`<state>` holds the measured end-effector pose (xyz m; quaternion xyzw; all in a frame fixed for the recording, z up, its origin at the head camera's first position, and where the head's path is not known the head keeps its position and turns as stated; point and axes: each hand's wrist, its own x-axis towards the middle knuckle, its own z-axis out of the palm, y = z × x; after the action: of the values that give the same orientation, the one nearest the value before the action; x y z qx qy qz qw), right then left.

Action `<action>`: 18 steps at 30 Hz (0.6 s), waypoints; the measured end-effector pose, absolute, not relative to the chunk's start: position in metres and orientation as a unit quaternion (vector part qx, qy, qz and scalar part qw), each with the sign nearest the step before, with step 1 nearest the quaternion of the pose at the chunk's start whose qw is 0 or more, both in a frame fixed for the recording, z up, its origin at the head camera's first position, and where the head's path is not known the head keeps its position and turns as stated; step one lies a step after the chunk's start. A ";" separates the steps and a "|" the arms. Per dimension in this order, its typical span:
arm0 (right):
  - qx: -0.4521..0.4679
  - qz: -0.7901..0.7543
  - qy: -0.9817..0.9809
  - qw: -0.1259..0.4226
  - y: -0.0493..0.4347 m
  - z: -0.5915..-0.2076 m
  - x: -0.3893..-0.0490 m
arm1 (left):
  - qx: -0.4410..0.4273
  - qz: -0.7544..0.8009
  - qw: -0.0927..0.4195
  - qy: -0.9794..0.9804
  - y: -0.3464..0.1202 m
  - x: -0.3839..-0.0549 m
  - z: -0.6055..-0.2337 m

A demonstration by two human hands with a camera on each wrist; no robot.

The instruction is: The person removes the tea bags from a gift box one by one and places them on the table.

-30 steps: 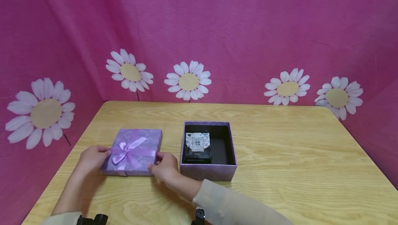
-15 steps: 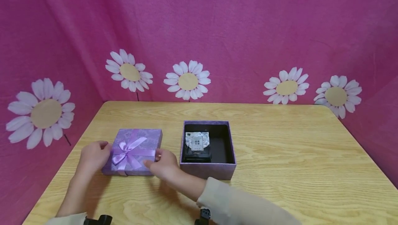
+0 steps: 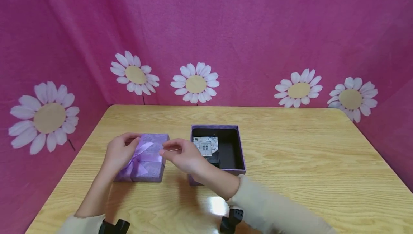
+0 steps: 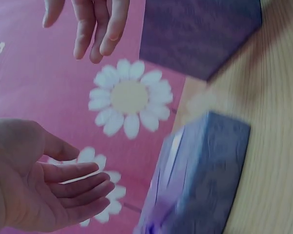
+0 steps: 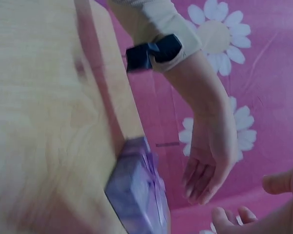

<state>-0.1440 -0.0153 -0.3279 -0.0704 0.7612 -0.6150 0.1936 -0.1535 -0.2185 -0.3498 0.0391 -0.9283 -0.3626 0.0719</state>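
A purple gift box lid (image 3: pixel 151 171) with a ribbon bow lies flat at the left of the table. My left hand (image 3: pixel 120 153) hovers above its left part, fingers relaxed and holding nothing, as the left wrist view also shows the hand (image 4: pixel 53 180) raised off the lid (image 4: pixel 215 161). My right hand (image 3: pixel 185 157) is lifted between the lid and the purple box base (image 3: pixel 241 148), its fingers loosely bent with nothing in them. Inside the dark base, at its left, lies a black packet with a silver patterned label (image 3: pixel 205 146), partly hidden by my right hand.
The wooden table (image 3: pixel 306 162) extends far to the right of the box base. Behind and beside it hangs a pink curtain (image 3: pixel 245 40) printed with white daisies. Black wrist straps (image 3: pixel 232 219) sit near both sleeves.
Both hands have let go of the lid's sides and risen off it, moving to the right. The lid and the box base stay where they were.
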 end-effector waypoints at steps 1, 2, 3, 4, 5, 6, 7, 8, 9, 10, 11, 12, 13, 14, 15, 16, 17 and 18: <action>-0.071 -0.613 0.762 0.196 -0.010 -0.326 -0.147 | 0.032 -0.369 0.062 -0.927 -0.214 -0.154 -0.348; -0.069 -0.611 0.763 0.200 -0.004 -0.325 -0.150 | 0.027 -0.377 0.051 -0.924 -0.210 -0.155 -0.347; -0.066 -0.611 0.762 0.205 0.002 -0.324 -0.153 | 0.021 -0.382 0.040 -0.923 -0.206 -0.155 -0.345; -0.061 -0.613 0.760 0.208 0.008 -0.323 -0.156 | 0.017 -0.396 0.027 -0.918 -0.201 -0.156 -0.344; -0.055 -0.615 0.758 0.209 0.013 -0.322 -0.159 | 0.013 -0.410 0.013 -0.912 -0.197 -0.157 -0.344; -0.049 -0.616 0.757 0.212 0.019 -0.321 -0.162 | 0.009 -0.427 -0.003 -0.904 -0.193 -0.158 -0.343; -0.040 -0.619 0.754 0.218 0.025 -0.320 -0.166 | 0.006 -0.445 -0.018 -0.895 -0.189 -0.159 -0.343; -0.029 -0.620 0.752 0.223 0.031 -0.319 -0.169 | 0.004 -0.463 -0.033 -0.886 -0.184 -0.161 -0.343; -0.020 -0.619 0.752 0.228 0.036 -0.318 -0.173 | 0.000 -0.483 -0.047 -0.874 -0.180 -0.162 -0.344; -0.010 -0.615 0.753 0.234 0.041 -0.317 -0.176 | -0.002 -0.503 -0.062 -0.862 -0.176 -0.164 -0.345; -0.002 -0.610 0.754 0.241 0.046 -0.317 -0.180 | -0.001 -0.521 -0.073 -0.851 -0.171 -0.166 -0.345; 0.004 -0.608 0.753 0.251 0.051 -0.316 -0.183 | 0.000 -0.534 -0.083 -0.841 -0.167 -0.167 -0.346; 0.011 -0.605 0.753 0.261 0.055 -0.316 -0.187 | 0.001 -0.543 -0.089 -0.835 -0.162 -0.169 -0.347; 0.017 -0.600 0.753 0.269 0.059 -0.316 -0.190 | 0.003 -0.549 -0.095 -0.830 -0.158 -0.170 -0.347; 0.024 -0.595 0.754 0.277 0.063 -0.316 -0.192 | 0.003 -0.556 -0.098 -0.825 -0.153 -0.172 -0.348; 0.033 -0.592 0.754 0.285 0.066 -0.316 -0.195 | 0.005 -0.560 -0.102 -0.822 -0.149 -0.173 -0.349; 0.042 -0.590 0.752 0.291 0.069 -0.317 -0.197 | 0.006 -0.566 -0.104 -0.818 -0.144 -0.175 -0.349; 0.052 -0.587 0.752 0.295 0.071 -0.317 -0.199 | 0.005 -0.569 -0.109 -0.815 -0.140 -0.177 -0.350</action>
<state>-0.1989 0.0712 -0.3170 0.0523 0.7516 -0.5874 0.2955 -0.1766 -0.1404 -0.3498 0.0048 -0.8154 -0.5686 -0.1090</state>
